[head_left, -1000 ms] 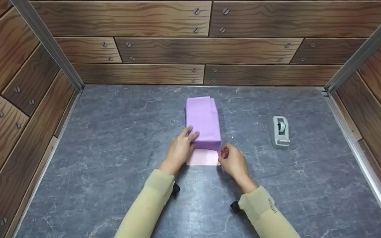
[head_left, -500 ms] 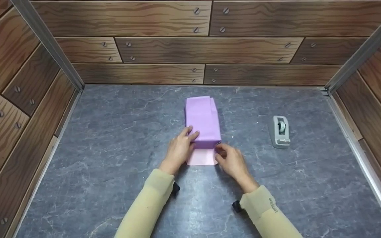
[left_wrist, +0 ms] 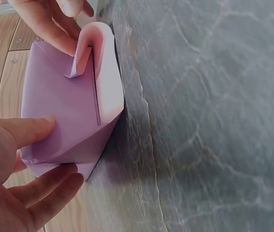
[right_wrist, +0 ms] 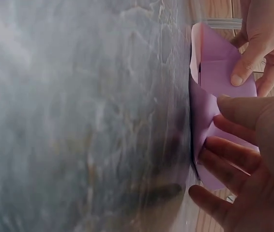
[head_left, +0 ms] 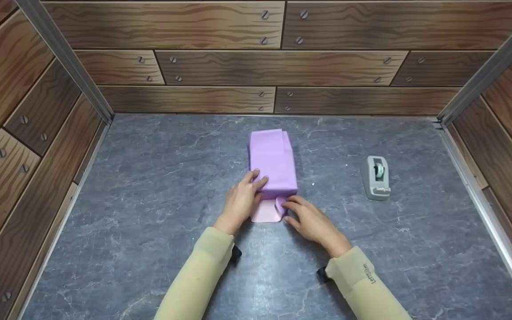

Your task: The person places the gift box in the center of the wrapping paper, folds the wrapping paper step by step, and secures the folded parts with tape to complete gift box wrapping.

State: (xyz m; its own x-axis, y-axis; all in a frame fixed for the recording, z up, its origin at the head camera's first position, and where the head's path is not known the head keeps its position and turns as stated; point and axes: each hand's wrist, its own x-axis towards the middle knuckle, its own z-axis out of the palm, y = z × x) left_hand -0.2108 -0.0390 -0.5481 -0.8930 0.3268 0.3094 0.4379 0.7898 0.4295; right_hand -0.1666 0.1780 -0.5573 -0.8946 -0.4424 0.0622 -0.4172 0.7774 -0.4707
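A box wrapped in purple paper (head_left: 274, 158) lies on the table, its near end facing me. My left hand (head_left: 239, 203) holds its near left corner, the thumb (left_wrist: 35, 129) on the end face and fingers along the side and top. From the near end a paper flap with a pale pink inside (head_left: 265, 211) spreads on the table. My right hand (head_left: 314, 222) is at the near right corner, its extended fingers (right_wrist: 229, 152) pressing the flap's right side inward. In the left wrist view that folded part (left_wrist: 103, 36) curls over; the box inside is covered by paper.
A grey tape dispenser (head_left: 377, 178) with a roll in it stands to the right of the box. Wood-plank-patterned walls (head_left: 220, 66) close off the back and sides of the dark marbled tabletop (head_left: 171, 169). A metal rail (head_left: 491, 213) runs along the right edge.
My right hand has moved left, and the flap's right side has folded inward with it, narrowing the pink area. The left hand and the box have stayed in place.
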